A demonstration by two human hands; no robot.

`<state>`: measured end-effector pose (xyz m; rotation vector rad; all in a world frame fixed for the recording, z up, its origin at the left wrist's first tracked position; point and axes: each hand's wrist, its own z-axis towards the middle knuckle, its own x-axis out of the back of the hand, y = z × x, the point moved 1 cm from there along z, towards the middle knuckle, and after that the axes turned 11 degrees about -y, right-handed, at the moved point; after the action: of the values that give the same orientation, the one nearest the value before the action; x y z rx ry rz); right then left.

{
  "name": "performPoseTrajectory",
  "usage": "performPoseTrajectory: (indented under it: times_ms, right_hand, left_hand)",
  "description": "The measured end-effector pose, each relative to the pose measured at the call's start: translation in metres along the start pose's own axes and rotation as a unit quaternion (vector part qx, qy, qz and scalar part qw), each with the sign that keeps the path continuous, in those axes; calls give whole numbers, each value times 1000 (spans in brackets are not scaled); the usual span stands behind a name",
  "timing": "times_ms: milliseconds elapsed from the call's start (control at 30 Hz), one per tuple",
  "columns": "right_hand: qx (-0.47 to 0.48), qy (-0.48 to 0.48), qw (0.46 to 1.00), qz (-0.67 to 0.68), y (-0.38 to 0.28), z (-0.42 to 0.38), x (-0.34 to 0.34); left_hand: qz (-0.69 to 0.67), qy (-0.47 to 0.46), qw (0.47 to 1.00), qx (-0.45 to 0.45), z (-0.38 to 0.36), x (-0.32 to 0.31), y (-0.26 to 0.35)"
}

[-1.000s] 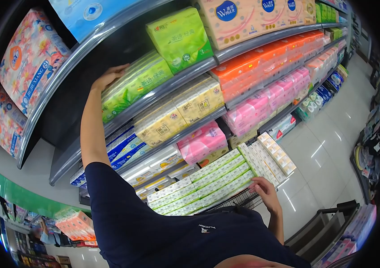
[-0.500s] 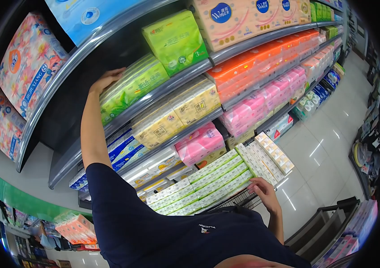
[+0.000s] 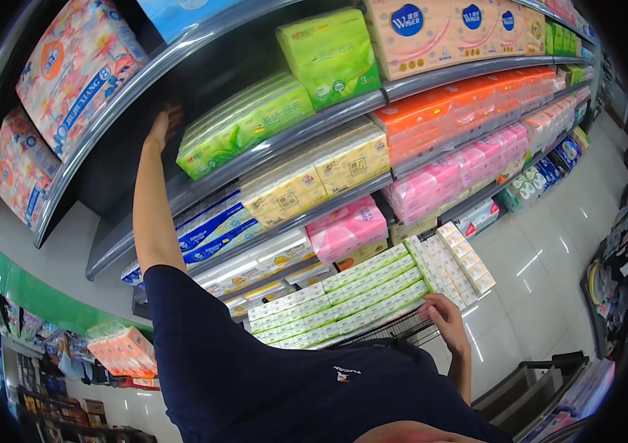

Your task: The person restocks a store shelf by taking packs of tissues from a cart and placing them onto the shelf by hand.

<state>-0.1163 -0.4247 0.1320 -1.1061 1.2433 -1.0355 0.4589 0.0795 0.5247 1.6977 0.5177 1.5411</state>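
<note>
The curved shelving [image 3: 306, 122] fills most of the view, tier over tier of tissue and paper packs laid flat so their printed faces show to the aisle; the person's dark sleeve [image 3: 255, 369] takes up the lower middle; below the shelves a wire cart [image 3: 403, 334] carries a stack of green-and-white tissue packs [image 3: 343, 295], piled in rows so they sit level on it; on the second shelf lies the green tissue multipack [image 3: 244, 125], at the left end of its row beside a dark gap; the left hand [image 3: 162, 125] is raised on an outstretched arm at that pack's left end, fingers spread and flat, touching or just beside the pack, clasping nothing that shows; the right hand [image 3: 445, 319] rests low on the cart's edge by the stack, fingers curled; whether it grips the rim I cannot tell
</note>
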Motion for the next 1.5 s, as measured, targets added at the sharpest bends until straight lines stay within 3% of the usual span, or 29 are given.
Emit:
performPoseTrajectory:
  times_ms: [67, 100, 233, 333, 400, 467, 500, 567, 600, 633, 667, 700, 733, 767, 800, 867, 900, 933, 1000, 1067, 1133, 1200, 1267, 1333, 1367, 1433, 1467, 1500]
  right_hand:
    - [-3, -10, 1000, 1, 2, 3, -3]
    - [-3, -13, 1000, 1, 2, 5, -4]
    - [-17, -24, 999, -45, -3, 12, -12]
    - [-44, -34, 996, -63, -11, 14, -16]
    - [-30, -20, 998, -56, -6, 13, -16]
    - [-4, 25, 999, -29, -3, 12, -16]
    - [-22, 70, 997, -18, 4, 12, -15]
    - [-39, 159, 986, -22, 26, 10, -5]
    - [-60, 223, 971, -62, 47, 11, 4]
    - [-39, 312, 907, -281, 69, 5, 15]
    - [-41, 318, 870, -374, 70, 5, 18]
    - [-45, 315, 827, -464, 71, 3, 17]
    - [-60, 325, 823, -461, 75, 3, 16]
    - [-69, 305, 809, -499, 77, 5, 16]
    - [-75, 282, 793, -536, 80, 7, 16]
    - [-111, 272, 774, -561, 94, 8, 18]
    - [-137, 250, 759, -585, 102, 8, 20]
    - [-141, 252, 757, -586, 111, 9, 25]
    - [-152, 260, 695, -653, 120, 14, 28]
    - [-184, 275, 712, -619, 115, 17, 34]
    - [-201, 263, 791, -515, 94, 14, 41]
    - [-173, 282, 790, -516, 67, 15, 51]
    - [-169, 308, 896, -272, 43, 10, 73]
    - [-188, 323, 902, -214, -3, 4, 80]
    - [-169, 310, 907, -227, -15, -2, 87]
    - [-122, 269, 921, -253, -48, -6, 85]
    - [-95, 239, 928, -268, -71, -10, 76]
    - [-71, 219, 928, -293, -94, -12, 63]
  left_hand:
    - [-206, 23, 976, 64, 4, 0, -44]
    - [-257, -11, 966, 35, 1, -7, -55]
    - [-254, -34, 966, 1, -24, -37, -52]
    - [-308, -64, 949, -13, -10, -26, -72]
    - [-303, -26, 952, -25, -9, -19, -78]
    - [-303, 155, 938, -68, -42, -38, -47]
    - [-250, 235, 925, -164, -77, -54, -37]
    - [-97, 407, 849, -323, -151, -90, -15]
    - [50, 551, 779, -294, -212, -142, -33]
    - [-71, 542, 743, -386, -235, -201, -45]
    - [-181, 523, 682, -479, -261, -260, -56]
    - [-177, 424, 733, -502, -279, -318, -76]
    - [-232, 326, 820, -408, -296, -383, -87]
    - [-14, 194, 946, -259, -317, -426, -110]
    - [-11, 67, 983, -173, -333, -470, -102]
    - [-119, -139, 980, -79, -362, -541, -140]
    - [-39, -191, 978, -69, -376, -563, -154]
    - [-41, -196, 977, -70, -383, -573, -167]
    - [186, -300, 922, -158, -394, -581, -179]
    - [219, -301, 913, -166, -397, -577, -182]
    - [225, -309, 908, -172, -395, -575, -184]
    - [203, -302, 915, -175, -394, -574, -185]
    - [182, -295, 921, -179, -393, -577, -187]
    - [112, -277, 939, -169, -387, -578, -189]
    - [118, -269, 941, -167, -382, -572, -179]
    - [-57, -247, 949, -189, -368, -550, -131]
    - [-53, -235, 953, -186, -358, -538, -107]
    - [-45, -208, 943, -257, -348, -524, -80]
